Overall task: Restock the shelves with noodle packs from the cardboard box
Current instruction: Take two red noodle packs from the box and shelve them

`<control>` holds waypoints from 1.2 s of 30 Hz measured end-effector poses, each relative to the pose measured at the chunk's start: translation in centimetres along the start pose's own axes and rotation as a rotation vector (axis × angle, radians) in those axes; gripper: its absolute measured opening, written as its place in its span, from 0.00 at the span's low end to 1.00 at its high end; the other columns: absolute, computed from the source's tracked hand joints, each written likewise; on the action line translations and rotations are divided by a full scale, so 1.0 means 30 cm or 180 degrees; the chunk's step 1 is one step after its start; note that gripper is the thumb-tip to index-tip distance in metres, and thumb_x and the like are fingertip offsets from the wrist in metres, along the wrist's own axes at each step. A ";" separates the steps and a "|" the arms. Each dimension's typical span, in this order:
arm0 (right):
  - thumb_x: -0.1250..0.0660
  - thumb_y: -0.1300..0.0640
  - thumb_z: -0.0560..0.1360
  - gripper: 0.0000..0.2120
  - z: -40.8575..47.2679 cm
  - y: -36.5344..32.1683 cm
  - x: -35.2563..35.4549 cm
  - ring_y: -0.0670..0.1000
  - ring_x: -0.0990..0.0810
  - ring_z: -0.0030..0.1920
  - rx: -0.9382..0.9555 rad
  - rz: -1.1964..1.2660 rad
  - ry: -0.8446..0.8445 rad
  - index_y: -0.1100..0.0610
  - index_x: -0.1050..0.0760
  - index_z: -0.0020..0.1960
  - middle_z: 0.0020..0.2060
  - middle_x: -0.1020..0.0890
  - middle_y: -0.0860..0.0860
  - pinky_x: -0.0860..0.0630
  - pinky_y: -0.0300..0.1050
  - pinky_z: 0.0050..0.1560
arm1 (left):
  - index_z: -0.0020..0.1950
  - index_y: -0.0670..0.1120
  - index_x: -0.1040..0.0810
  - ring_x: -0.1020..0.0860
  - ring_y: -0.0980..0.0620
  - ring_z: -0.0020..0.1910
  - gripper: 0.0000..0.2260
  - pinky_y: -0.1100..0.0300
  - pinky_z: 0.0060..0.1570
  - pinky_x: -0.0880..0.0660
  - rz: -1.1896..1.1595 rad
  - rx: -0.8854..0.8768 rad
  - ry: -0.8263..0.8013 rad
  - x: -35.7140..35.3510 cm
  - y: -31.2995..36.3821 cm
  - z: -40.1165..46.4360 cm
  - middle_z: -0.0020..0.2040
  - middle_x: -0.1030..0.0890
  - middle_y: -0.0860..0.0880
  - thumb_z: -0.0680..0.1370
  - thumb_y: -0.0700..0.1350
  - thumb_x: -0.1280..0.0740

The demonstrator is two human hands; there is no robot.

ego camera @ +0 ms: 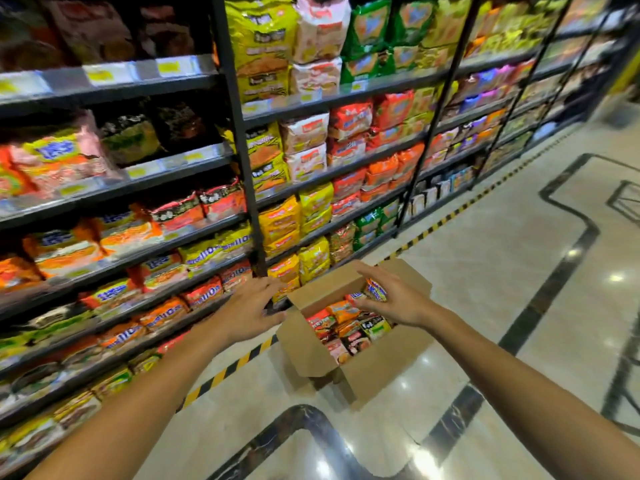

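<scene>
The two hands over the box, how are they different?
The right hand grips an orange and blue noodle pack; the left hand holds nothing. The right hand's fingers curl round the pack inside the cardboard box; the left hand's fingers spread out flat, just beside the box's left flap. Both hands reach forward and down towards the box on the floor.

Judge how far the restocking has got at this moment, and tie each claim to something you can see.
Done: the cardboard box stands open on the floor beside the shelves, which already look largely full. In hand: the right hand grips an orange noodle pack over the box; the left hand hovers open near the box flap. Left: many packs remain in the box.
</scene>
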State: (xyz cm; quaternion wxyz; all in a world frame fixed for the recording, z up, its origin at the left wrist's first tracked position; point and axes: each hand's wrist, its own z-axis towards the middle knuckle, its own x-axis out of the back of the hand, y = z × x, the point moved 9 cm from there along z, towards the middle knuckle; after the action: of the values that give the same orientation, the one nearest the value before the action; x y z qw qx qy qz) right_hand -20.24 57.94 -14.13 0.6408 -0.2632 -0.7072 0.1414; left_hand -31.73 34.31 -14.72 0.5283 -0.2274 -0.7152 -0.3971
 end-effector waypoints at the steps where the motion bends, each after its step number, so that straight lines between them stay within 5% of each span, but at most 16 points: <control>1: 0.36 0.30 0.73 0.39 0.037 0.024 0.006 0.49 0.41 0.77 -0.0065 0.0024 0.0002 0.42 0.43 0.78 0.78 0.39 0.44 0.37 0.53 0.74 | 0.77 0.52 0.38 0.40 0.47 0.76 0.30 0.49 0.74 0.40 0.0001 -0.0007 -0.0071 -0.008 -0.019 0.056 0.76 0.36 0.51 0.79 0.64 0.40; 12: 0.34 0.36 0.75 0.37 0.417 0.431 0.019 0.50 0.45 0.78 -0.0391 0.0157 -0.0277 0.48 0.42 0.78 0.78 0.40 0.48 0.43 0.50 0.74 | 0.77 0.52 0.37 0.40 0.47 0.74 0.41 0.48 0.71 0.40 -0.0102 -0.0002 -0.0433 -0.150 -0.111 0.618 0.76 0.36 0.49 0.70 0.74 0.53; 17: 0.36 0.31 0.74 0.40 0.676 0.675 0.019 0.52 0.44 0.78 -0.0104 -0.0184 -0.0624 0.48 0.41 0.78 0.78 0.39 0.49 0.41 0.51 0.76 | 0.78 0.51 0.40 0.41 0.46 0.75 0.48 0.49 0.72 0.41 0.0018 0.0276 -0.0517 -0.251 -0.135 0.873 0.78 0.39 0.49 0.67 0.79 0.60; 23: 0.48 0.19 0.66 0.50 0.873 0.948 0.067 0.55 0.43 0.78 0.0074 -0.0160 -0.1039 0.49 0.40 0.78 0.77 0.38 0.51 0.42 0.53 0.76 | 0.76 0.49 0.36 0.39 0.43 0.75 0.40 0.49 0.72 0.40 -0.0197 0.0995 -0.0766 -0.395 -0.113 1.070 0.78 0.39 0.47 0.71 0.71 0.53; 27: 0.35 0.34 0.75 0.39 0.988 1.077 0.081 0.54 0.45 0.78 0.0106 -0.0319 -0.1263 0.48 0.43 0.79 0.78 0.39 0.52 0.46 0.48 0.75 | 0.75 0.48 0.32 0.35 0.41 0.73 0.36 0.47 0.71 0.36 -0.0342 0.1252 -0.0848 -0.522 -0.118 1.151 0.75 0.33 0.45 0.74 0.70 0.47; 31: 0.33 0.36 0.75 0.38 1.094 1.171 0.011 0.55 0.42 0.77 0.0153 -0.0433 -0.1436 0.49 0.40 0.79 0.77 0.37 0.52 0.46 0.47 0.75 | 0.77 0.49 0.35 0.38 0.44 0.75 0.29 0.54 0.72 0.40 -0.0585 0.1388 -0.0874 -0.627 -0.145 1.238 0.77 0.36 0.46 0.79 0.57 0.34; 36: 0.39 0.30 0.72 0.39 1.246 1.343 -0.216 0.56 0.37 0.75 0.0004 -0.0471 -0.1484 0.47 0.39 0.77 0.75 0.34 0.51 0.40 0.48 0.73 | 0.73 0.43 0.31 0.32 0.39 0.71 0.37 0.47 0.69 0.33 -0.1249 0.1832 -0.0821 -0.940 -0.303 1.384 0.72 0.30 0.41 0.72 0.67 0.45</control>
State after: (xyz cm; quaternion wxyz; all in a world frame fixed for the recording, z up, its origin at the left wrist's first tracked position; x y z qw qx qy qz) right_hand -48.94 92.59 -46.35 0.4691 -0.1705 -0.8532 0.1514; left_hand -52.84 65.26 -49.36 0.3900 0.0238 -0.8882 -0.2415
